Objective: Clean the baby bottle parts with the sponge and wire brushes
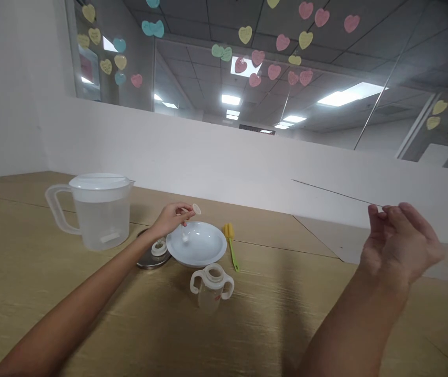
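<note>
Over the left rim of a white bowl [202, 245], my left hand [172, 217] pinches a small round translucent disc [196, 209]. A small whitish piece [185, 237] shows just below that hand; whether it hangs or lies in the bowl I cannot tell. Raised at the right, my right hand [400, 241] pinches one end of a long thin dark rod [331, 191], which points left. A two-handled clear bottle [210, 294] stands upright without a lid in front of the bowl. Left of the bowl, a white ring [159, 247] sits on a round metal tray [150, 262].
A lidded translucent pitcher [104, 220] stands on the wooden table [129, 319] at the left. Right of the bowl lies a brush [231, 248] with a yellow head and green handle. Behind the table rise a white wall [192, 157] and a window with heart-shaped notes.
</note>
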Demonstrator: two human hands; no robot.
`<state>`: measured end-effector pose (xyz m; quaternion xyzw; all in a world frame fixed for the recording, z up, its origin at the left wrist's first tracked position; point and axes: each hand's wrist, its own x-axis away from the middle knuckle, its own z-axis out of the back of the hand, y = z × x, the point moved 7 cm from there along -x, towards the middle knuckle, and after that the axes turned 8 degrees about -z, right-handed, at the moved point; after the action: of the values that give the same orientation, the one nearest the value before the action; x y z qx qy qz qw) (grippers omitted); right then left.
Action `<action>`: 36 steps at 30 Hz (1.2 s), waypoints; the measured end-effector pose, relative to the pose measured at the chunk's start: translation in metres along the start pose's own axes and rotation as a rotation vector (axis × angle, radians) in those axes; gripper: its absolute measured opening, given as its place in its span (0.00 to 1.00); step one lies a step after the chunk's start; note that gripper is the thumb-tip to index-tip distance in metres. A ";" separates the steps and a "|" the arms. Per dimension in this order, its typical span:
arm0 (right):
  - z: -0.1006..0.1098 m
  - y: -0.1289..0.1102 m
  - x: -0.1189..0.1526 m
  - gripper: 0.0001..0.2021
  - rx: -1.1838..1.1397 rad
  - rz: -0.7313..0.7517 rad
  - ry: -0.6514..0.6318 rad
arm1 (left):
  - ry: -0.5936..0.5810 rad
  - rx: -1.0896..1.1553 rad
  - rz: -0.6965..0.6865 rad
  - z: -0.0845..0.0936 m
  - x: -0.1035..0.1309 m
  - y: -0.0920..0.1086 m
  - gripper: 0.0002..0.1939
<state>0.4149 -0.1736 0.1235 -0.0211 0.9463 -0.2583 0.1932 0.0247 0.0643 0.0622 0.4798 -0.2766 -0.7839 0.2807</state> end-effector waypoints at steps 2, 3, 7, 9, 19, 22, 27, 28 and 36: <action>-0.002 -0.001 0.002 0.10 -0.015 0.007 -0.007 | -0.019 0.019 -0.015 -0.008 0.000 -0.004 0.18; -0.003 -0.002 0.002 0.10 -0.018 0.008 -0.012 | -0.036 0.027 -0.021 -0.012 -0.001 -0.006 0.18; -0.004 -0.001 0.001 0.11 -0.006 0.005 -0.040 | -0.077 0.040 -0.011 -0.023 0.000 -0.013 0.18; -0.004 0.001 0.000 0.11 0.001 0.001 -0.048 | -0.078 0.040 -0.004 -0.026 0.001 -0.016 0.19; -0.015 0.004 0.006 0.10 -0.010 -0.017 -0.074 | -0.157 -0.012 0.025 -0.038 0.006 -0.032 0.19; -0.019 0.005 0.009 0.09 -0.005 -0.016 -0.092 | -0.185 -0.032 0.036 -0.040 0.007 -0.036 0.19; -0.023 0.007 0.013 0.09 0.027 -0.032 -0.098 | -0.222 -0.062 0.050 -0.044 0.010 -0.038 0.20; -0.024 0.006 0.014 0.09 0.034 -0.036 -0.103 | -0.228 -0.068 0.051 -0.044 0.011 -0.038 0.19; -0.027 0.004 0.018 0.09 0.058 -0.033 -0.117 | -0.268 -0.110 0.065 -0.047 0.015 -0.032 0.19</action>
<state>0.3883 -0.1596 0.1371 -0.0464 0.9250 -0.2872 0.2445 0.0557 0.0683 0.0125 0.3456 -0.2834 -0.8454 0.2925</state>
